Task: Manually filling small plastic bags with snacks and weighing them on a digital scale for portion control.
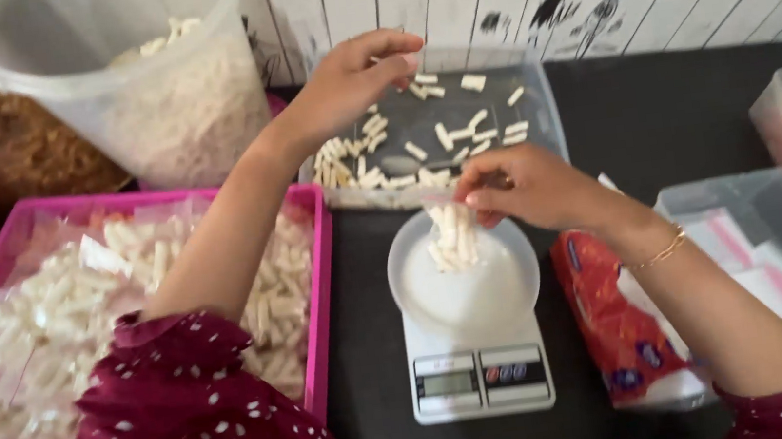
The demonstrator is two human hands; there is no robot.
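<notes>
Weighing looks to be the step in hand: left of the scale (480, 376) sits a pink tray (324, 286) of filled bags. Over the scale's pan, the right hand (525, 189) pinches a small bag (452, 237) of white sticks. Behind the scale, the left hand (351, 82), fingers closed on a stick or two, hovers over the clear tray (543, 109); topping up likely calls for a steady open bag mouth.

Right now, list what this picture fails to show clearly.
- Head view: the white kitchen scale's display is too small and blurred to read.
- The left hand hides what its fingertips pinch.
- The right hand covers the mouth of the small clear bag of white sticks.
- The pink plastic tray runs off the left edge.
</notes>
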